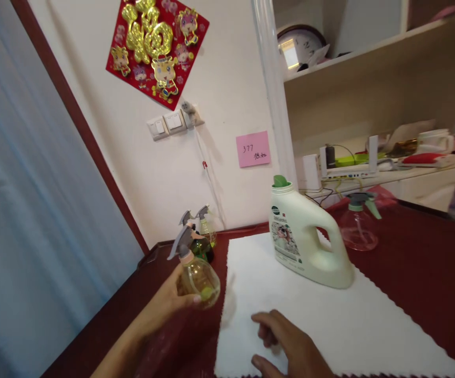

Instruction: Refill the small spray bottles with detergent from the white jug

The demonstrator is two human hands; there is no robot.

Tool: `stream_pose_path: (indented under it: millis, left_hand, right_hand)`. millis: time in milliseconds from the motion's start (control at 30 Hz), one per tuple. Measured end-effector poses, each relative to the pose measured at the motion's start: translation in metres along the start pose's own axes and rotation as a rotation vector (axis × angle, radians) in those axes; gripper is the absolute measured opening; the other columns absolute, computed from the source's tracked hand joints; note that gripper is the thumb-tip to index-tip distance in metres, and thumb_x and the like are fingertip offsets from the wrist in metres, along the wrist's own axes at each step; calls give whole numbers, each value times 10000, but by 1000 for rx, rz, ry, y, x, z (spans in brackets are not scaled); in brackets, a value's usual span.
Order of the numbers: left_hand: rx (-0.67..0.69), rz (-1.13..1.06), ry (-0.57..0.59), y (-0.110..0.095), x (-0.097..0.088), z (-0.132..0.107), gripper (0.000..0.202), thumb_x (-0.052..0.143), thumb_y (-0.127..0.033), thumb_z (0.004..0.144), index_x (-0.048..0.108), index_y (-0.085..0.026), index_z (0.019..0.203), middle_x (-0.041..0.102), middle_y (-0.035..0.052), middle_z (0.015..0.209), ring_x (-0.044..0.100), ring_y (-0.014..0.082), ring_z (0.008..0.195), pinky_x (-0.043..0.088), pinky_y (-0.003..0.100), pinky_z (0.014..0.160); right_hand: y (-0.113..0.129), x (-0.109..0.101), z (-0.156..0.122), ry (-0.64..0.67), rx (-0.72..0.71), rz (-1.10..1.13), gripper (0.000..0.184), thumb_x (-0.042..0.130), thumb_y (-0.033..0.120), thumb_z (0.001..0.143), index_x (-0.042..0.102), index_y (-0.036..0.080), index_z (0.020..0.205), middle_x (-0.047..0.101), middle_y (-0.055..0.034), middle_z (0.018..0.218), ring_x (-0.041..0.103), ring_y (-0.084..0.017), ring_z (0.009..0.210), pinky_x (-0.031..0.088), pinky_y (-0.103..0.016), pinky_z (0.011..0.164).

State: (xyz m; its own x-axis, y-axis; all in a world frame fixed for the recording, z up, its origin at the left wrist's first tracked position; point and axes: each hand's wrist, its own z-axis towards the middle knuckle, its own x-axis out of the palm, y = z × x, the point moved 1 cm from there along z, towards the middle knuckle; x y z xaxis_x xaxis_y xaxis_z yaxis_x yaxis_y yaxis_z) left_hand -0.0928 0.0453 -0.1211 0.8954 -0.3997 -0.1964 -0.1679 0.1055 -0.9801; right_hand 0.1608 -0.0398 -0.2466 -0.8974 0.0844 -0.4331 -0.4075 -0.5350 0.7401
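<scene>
The left hand (163, 303) is clenched around an amber plastic spray bottle (198, 281), holding it up beside the white pinked-edge cloth (290, 296). The right hand (288, 346) is open and empty, its fingers spread low over the cloth. A green-capped detergent jug (308, 241) stands on the cloth; a pink spray bottle (358, 228) stands on the red table cover (420, 273).

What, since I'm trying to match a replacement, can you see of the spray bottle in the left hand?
The spray bottle has a round, clear, yellow-tinted body, a peach collar and a grey trigger head. It tilts, head toward the wall, held around the body by the left hand, above the dark red tablecloth.
</scene>
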Motion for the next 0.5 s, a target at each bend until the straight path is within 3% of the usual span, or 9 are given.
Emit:
stream_pose_path:
  millis: [67, 133, 200, 267, 367, 500]
  left_hand:
    - [-10, -54, 116, -2, 29, -4, 831, 888, -313, 696, 474, -259, 1414, 666, 119, 1315, 635, 329, 1200, 465, 491, 1034]
    - [3, -109, 207, -2, 57, -8, 852, 903, -313, 676, 477, -271, 1412, 649, 115, 1326, 621, 341, 1205, 466, 493, 1014]
    - [24, -142, 266, -2, 79, -10, 861, 918, -328, 659, 491, -271, 1405, 635, 115, 1339, 601, 354, 1226, 458, 485, 1013]
    - [42, -148, 298, 0, 97, -13, 868, 923, -358, 656, 502, -269, 1410, 634, 119, 1340, 595, 362, 1232, 443, 489, 1031]
    - [71, -151, 311, 4, 110, -15, 842, 908, -403, 685, 518, -289, 1423, 620, 115, 1379, 575, 361, 1269, 417, 497, 1074]
    - [101, -144, 257, 5, 107, -14, 782, 877, -455, 719, 559, -318, 1421, 553, 89, 1491, 484, 350, 1379, 351, 484, 1154]
  right_hand:
    - [0, -4, 3, -28, 135, 140, 726, 731, 152, 679, 518, 259, 1365, 656, -75, 1241, 630, -262, 1142, 504, -387, 1003]
    - [2, -8, 6, -25, 257, 249, 929, 790, 214, 622, 413, 236, 1471, 511, -131, 1481, 476, -335, 1368, 386, -488, 1143]
    - [7, -13, 9, 22, 310, 377, 1106, 865, 297, 574, 320, 212, 1532, 398, -165, 1579, 396, -363, 1437, 331, -516, 1182]
    - [13, -17, 12, 69, 283, 528, 1215, 915, 350, 523, 281, 208, 1550, 410, -177, 1574, 424, -366, 1422, 354, -502, 1169]
    - [20, -21, 17, 58, 211, 676, 1121, 903, 313, 522, 363, 239, 1502, 546, -149, 1467, 531, -356, 1330, 427, -483, 1103]
    - [22, -24, 19, 14, 232, 643, 979, 855, 237, 531, 459, 245, 1427, 622, -123, 1355, 611, -335, 1205, 479, -467, 1022]
